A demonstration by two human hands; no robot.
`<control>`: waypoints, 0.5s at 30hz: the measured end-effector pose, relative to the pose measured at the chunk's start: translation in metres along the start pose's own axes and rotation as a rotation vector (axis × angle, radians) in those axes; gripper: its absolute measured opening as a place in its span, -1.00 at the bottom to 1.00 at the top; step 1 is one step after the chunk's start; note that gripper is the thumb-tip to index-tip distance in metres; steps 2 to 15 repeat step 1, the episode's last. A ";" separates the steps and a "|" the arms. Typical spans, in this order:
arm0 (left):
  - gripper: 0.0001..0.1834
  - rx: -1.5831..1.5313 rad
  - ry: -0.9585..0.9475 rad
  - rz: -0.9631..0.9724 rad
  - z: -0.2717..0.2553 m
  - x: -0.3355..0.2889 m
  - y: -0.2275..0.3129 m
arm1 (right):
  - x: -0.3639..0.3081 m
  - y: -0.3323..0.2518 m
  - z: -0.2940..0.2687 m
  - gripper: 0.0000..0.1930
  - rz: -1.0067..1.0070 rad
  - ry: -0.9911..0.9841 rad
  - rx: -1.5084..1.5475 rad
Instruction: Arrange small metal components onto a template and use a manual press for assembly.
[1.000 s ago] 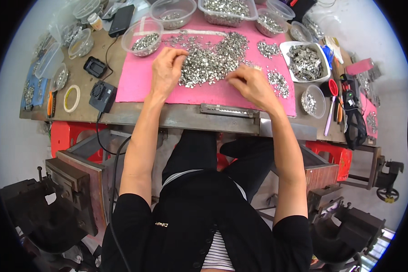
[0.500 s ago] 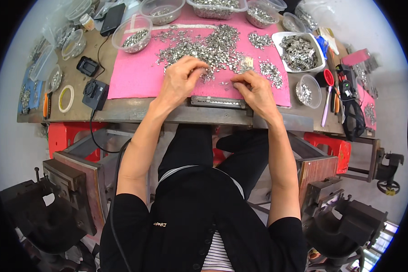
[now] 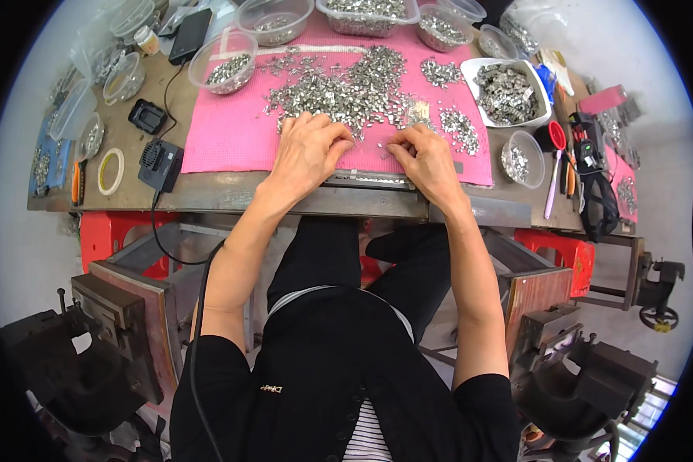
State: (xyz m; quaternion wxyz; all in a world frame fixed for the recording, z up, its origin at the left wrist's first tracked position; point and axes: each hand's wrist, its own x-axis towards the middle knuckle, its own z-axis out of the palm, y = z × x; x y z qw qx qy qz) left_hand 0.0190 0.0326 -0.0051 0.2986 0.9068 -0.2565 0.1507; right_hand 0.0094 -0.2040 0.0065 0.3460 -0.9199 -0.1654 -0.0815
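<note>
Just in front of a heap of small silver metal pieces [image 3: 327,96], my left hand [image 3: 308,151] is closed in a pinch, thumb against fingertips. Whatever sits in that pinch is too small to make out. My right hand [image 3: 427,163] is beside it on the right, also pinching, its fingertips hiding what they hold. Between the two hands a few loose pieces lie on the pink mat [image 3: 223,142]. Under my hands, along the table's front edge, runs a narrow metal strip holder [image 3: 368,181] with a row of small shiny pieces in it; my hands cover its ends.
Clear plastic tubs [image 3: 225,65] of metal pieces line the back. To the right stand a white tray [image 3: 545,108] of parts, a round tub [image 3: 543,165] and a red-headed tool [image 3: 557,138]. A black charger [image 3: 160,164] and a tape roll [image 3: 111,171] lie left.
My left hand has come down slightly toward the strip holder. My right hand has shifted a little left and lower, its fingers now pinched closer. The heap looks the same.
</note>
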 end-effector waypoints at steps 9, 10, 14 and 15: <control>-0.89 -0.019 -0.021 -0.020 0.000 0.001 -0.001 | -0.001 0.000 0.001 -0.87 0.020 0.005 -0.001; -0.89 -0.019 -0.021 -0.020 0.000 0.001 -0.001 | -0.001 0.000 0.001 -0.87 0.020 0.005 -0.001; -0.89 -0.019 -0.021 -0.020 0.000 0.001 -0.001 | -0.001 0.000 0.001 -0.87 0.020 0.005 -0.001; -0.89 -0.019 -0.021 -0.020 0.000 0.001 -0.001 | -0.001 0.000 0.001 -0.87 0.020 0.005 -0.001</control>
